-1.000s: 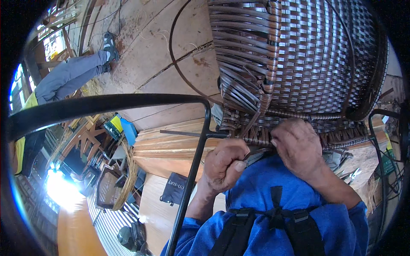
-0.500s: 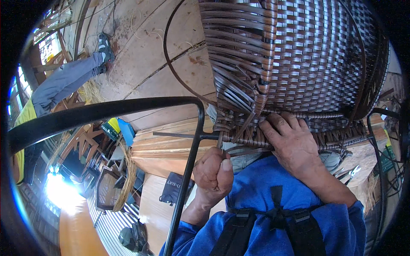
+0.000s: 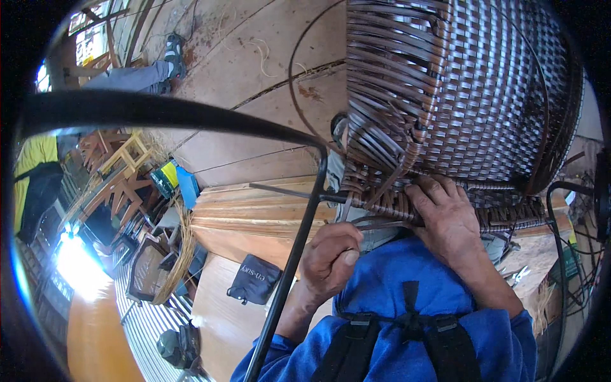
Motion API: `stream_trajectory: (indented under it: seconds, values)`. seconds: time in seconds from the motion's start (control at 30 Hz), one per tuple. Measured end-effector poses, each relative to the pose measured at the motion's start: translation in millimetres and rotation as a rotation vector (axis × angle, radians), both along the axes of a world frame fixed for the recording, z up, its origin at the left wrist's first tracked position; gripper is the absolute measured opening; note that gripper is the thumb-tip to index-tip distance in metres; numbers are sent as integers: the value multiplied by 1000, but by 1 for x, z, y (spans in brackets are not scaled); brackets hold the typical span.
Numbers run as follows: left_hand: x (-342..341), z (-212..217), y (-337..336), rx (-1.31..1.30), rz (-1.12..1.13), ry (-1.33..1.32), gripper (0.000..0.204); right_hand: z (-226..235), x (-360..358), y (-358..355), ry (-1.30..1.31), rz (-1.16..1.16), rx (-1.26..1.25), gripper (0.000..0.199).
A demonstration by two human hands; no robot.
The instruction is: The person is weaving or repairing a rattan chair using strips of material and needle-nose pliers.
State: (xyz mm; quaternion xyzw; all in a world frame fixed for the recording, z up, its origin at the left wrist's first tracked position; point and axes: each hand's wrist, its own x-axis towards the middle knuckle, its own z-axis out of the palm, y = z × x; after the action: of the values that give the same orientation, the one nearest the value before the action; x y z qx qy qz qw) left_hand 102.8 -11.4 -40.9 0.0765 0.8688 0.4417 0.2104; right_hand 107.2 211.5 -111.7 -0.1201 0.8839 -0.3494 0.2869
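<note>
A dark brown wicker chair with a black metal frame lies across in front of me. My left hand is closed in a pinch just below the corner of its wrapped edge, around a thin brown strand that runs up to that corner. My right hand presses on the wrapped edge, its fingers curled over the rim; its thumb is hidden. Loose brown strips bunch at the corner above my hands. One long strand loops out to the left of the weave.
Wooden boards lie left of my hands, with a dark pouch below them. Another person's leg shows at upper left. Dry fibres, wooden frames and a bright light stand at the left. Black cables hang at the right.
The chair and both hands appear shifted right in the view as the camera turns. My left hand stays closed near the corner, and my right hand keeps its place on the edge.
</note>
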Motion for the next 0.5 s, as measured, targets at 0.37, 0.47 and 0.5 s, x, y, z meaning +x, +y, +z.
stream_trajectory:
  seconds: [0.37,0.47,0.5]
  values:
    - [11,-1,-49,423,1024,-42,24,20,-1,8,175,-257,-380,41]
    - [3,25,-43,823,824,67,19,43,-14,8,164,-407,-684,25]
    - [0,31,-39,824,860,73,19,52,-24,6,40,-544,-683,23]
